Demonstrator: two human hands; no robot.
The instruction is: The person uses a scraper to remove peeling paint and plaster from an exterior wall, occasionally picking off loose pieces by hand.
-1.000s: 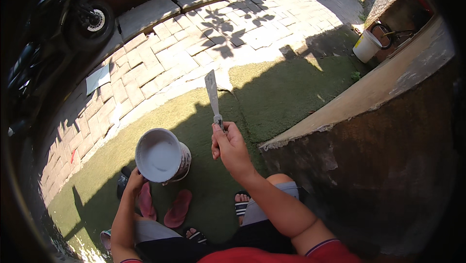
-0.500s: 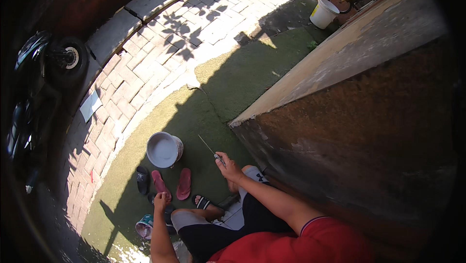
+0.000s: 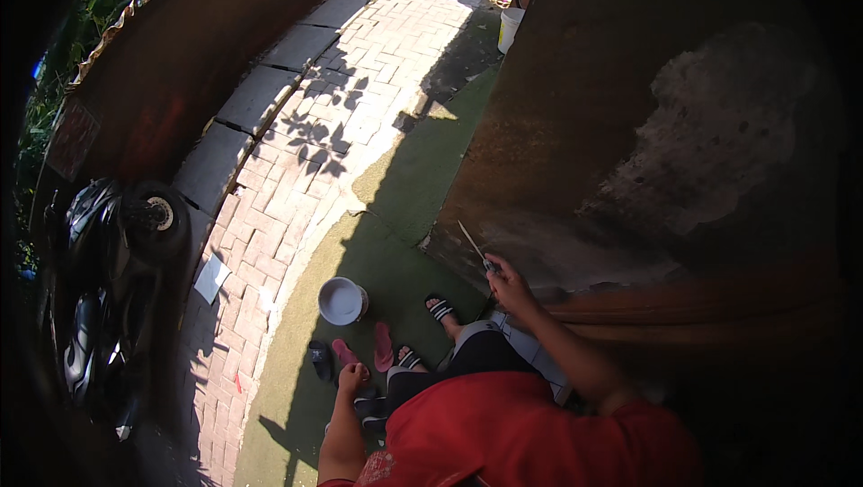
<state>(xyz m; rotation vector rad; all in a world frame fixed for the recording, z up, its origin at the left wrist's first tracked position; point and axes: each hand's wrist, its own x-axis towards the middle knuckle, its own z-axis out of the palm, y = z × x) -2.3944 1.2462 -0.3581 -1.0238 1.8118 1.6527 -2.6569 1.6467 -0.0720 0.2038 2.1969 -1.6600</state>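
My right hand [image 3: 511, 285] is closed round the dark handle of a slim hand tool [image 3: 472, 241]. Its long, thin metal shaft points up and away, in front of the dark wall; whether it is a blade or a screwdriver shaft is too small to tell. My left hand [image 3: 353, 376] hangs low over the pink slippers, its fingers curled together; anything in them is hidden. Ahead of it stands a white bucket [image 3: 342, 301], pale grey inside. Between the bucket and my feet lie a pink slipper [image 3: 384, 347] and its mate [image 3: 343, 352], with a dark slide sandal [image 3: 320, 360] to their left.
A dark, stained wall [image 3: 575, 163] rises close on my right. Green-painted ground [image 3: 395, 253] meets sunlit paving [image 3: 270, 208]. A motorbike [image 3: 99, 289] stands at the left, near a white sheet [image 3: 212, 278]. Another white bucket [image 3: 511, 30] is farther up the path.
The view has swung, bringing more of both walls into sight. My right hand has lifted with the tool, now in front of the wall. My left hand stays low near the slippers.
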